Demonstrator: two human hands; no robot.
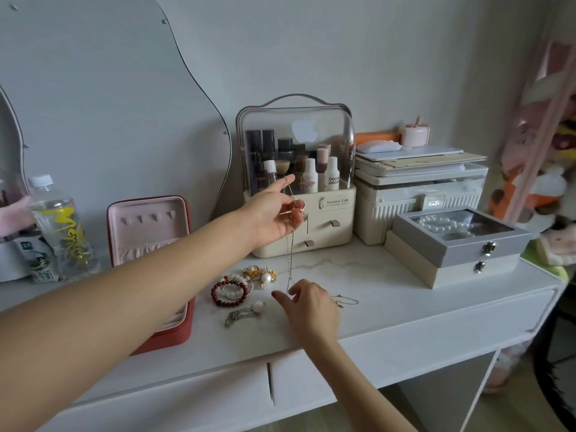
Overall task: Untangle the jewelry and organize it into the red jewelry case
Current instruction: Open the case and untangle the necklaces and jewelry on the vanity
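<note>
My left hand [274, 213] is raised above the white table, fingers pinching the top of a thin silver chain [290, 247] that hangs straight down. My right hand [308, 304] rests low on the table and pinches the chain's bottom end. The red jewelry case [179, 325] stands open at the left, its pink-lined lid [146, 229] upright; my left forearm hides much of its base. On the table lie red and white bead bracelets [230, 291], a gold and pearl tangle [260, 274], a silver chain clump [241, 314] and a thin gold chain [346, 299].
A cream cosmetics organizer [314, 213] stands right behind the hanging chain. Grey and beige boxes [452, 254] with pearls sit at the right, a white storage box [417, 194] behind them. Water bottle [59, 226] and mirror [93, 88] are at the left. The table front edge [374, 347] runs below my right hand.
</note>
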